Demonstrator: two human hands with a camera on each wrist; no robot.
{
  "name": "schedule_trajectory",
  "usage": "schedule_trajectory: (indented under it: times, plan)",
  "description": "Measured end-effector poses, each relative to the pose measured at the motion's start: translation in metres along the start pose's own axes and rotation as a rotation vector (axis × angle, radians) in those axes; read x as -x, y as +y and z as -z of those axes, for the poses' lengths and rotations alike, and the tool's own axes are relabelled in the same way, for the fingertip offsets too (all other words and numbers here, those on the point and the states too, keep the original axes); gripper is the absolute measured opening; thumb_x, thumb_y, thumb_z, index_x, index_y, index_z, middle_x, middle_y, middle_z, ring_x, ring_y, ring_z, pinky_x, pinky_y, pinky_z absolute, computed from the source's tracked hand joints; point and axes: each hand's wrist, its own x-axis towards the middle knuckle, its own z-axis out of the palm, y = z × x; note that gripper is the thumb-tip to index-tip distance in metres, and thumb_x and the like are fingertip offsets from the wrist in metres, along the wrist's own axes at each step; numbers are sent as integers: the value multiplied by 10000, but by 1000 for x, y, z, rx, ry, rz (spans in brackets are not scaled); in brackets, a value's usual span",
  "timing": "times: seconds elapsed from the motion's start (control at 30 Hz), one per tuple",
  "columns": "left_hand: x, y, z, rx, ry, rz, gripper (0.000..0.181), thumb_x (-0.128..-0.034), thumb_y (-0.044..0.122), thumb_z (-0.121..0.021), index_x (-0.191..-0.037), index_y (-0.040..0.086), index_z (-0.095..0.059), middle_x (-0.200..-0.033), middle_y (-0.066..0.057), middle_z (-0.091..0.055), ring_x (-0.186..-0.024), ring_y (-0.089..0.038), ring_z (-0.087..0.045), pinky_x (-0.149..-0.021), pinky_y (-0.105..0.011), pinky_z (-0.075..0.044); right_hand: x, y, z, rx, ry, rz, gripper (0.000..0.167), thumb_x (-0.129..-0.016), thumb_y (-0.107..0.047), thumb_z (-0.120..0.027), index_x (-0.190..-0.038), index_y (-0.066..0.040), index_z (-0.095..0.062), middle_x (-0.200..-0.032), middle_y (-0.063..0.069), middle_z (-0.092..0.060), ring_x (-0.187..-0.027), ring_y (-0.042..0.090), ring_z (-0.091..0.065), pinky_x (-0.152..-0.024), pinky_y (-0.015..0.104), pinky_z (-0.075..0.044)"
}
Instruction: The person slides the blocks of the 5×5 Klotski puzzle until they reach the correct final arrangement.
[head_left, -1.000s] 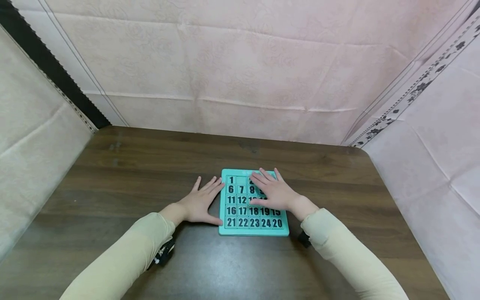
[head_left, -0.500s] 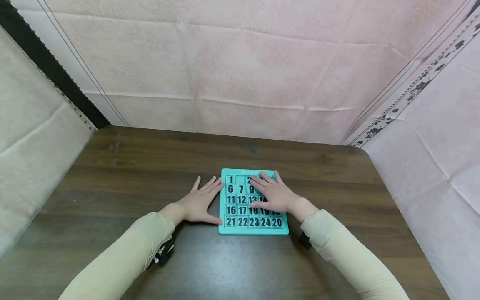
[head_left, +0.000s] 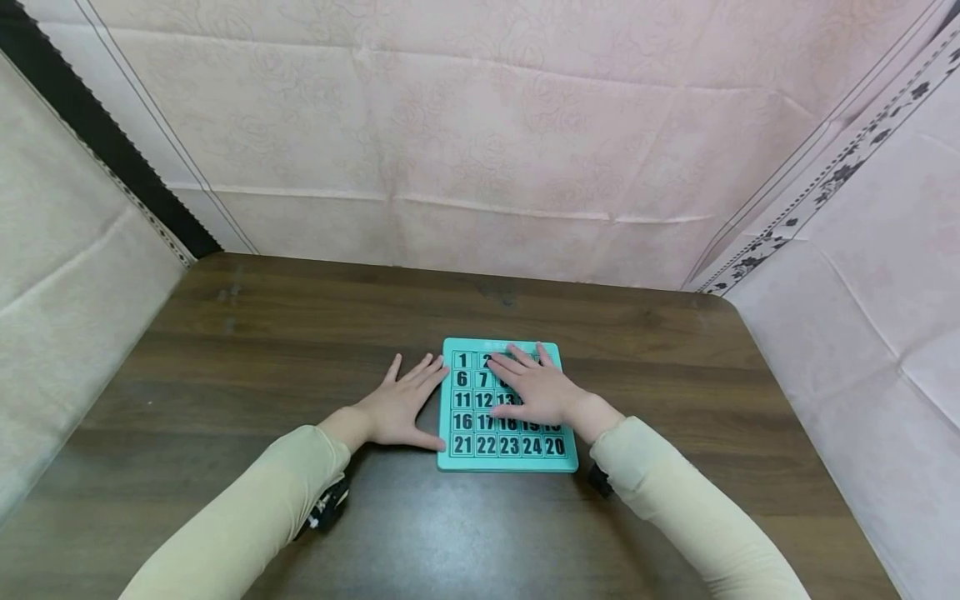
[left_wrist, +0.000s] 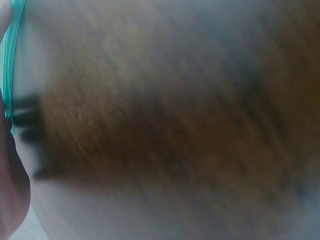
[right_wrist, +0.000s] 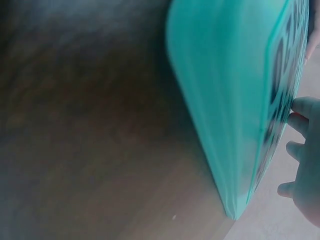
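Observation:
A teal number slide puzzle [head_left: 506,463] lies flat on the table, its black-numbered tiles set in rows. My left hand [head_left: 401,407] is spread at its left side, with thumb and fingertips at the edge. Over the upper right tiles is my right hand [head_left: 542,392], fingers stretched out and fingertips on the top row beside the 2 tile [head_left: 487,361]. Several tiles are hidden under this hand. In the right wrist view, the fingertips of the right hand [right_wrist: 306,155] meet the tile face of the puzzle [right_wrist: 225,100]. The left wrist view shows only a sliver of the puzzle's edge [left_wrist: 10,65].
The brown wooden table [head_left: 300,333] extends on every side of the puzzle. Pale cloth [head_left: 480,150] hangs behind its far edge, and more cloth [head_left: 862,333] hangs at the right. Dark wrist devices [head_left: 327,504] sit under the sleeves.
My right hand has shifted a little to the left, and the 2 tile has slid left into the gap beside the 1. The left hand has stayed in place.

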Motion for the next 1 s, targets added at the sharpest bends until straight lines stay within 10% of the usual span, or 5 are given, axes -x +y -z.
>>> schedule_trajectory:
  times: [1.0]
  plan:
    - [1,0,1,-6,6,-1,1129,-708,799,-510,-1520,127,-106,-1592,-49,-42,-1471,-232,-14,-1123,-587,64,34,31,6,-35,56,-39,813,-878,-633,-448,-1490,-130,-263,-1559,60,-230,-1457,304,-115,-1120,617,-13]
